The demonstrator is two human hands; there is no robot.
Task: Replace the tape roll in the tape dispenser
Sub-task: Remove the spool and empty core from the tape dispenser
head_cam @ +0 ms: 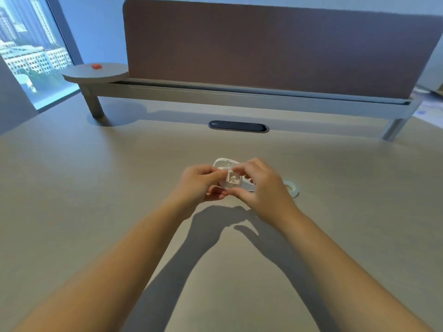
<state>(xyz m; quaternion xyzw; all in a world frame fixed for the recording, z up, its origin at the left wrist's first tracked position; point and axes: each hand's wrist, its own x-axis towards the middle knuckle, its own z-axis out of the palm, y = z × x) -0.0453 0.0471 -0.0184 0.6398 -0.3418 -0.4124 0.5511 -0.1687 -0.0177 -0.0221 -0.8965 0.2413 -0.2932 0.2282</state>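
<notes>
While both bare forearms reach in from the bottom of the frame, the left hand (200, 184) and right hand (260, 185) meet at mid-frame, fingers pinched together on a small white tape dispenser (231, 180) held just above the desk (96, 188). Its details are blurred. A white tape roll (292, 188) lies flat on the desk just right of the right hand. A brown divider panel (263, 49) fills the upper frame.

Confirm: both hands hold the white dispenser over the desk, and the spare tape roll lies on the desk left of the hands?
Not quite. In the head view the tape roll lies right of the hands, partly behind the right hand. The rest stands: it and the left hand hold the white dispenser over the desk.
</notes>
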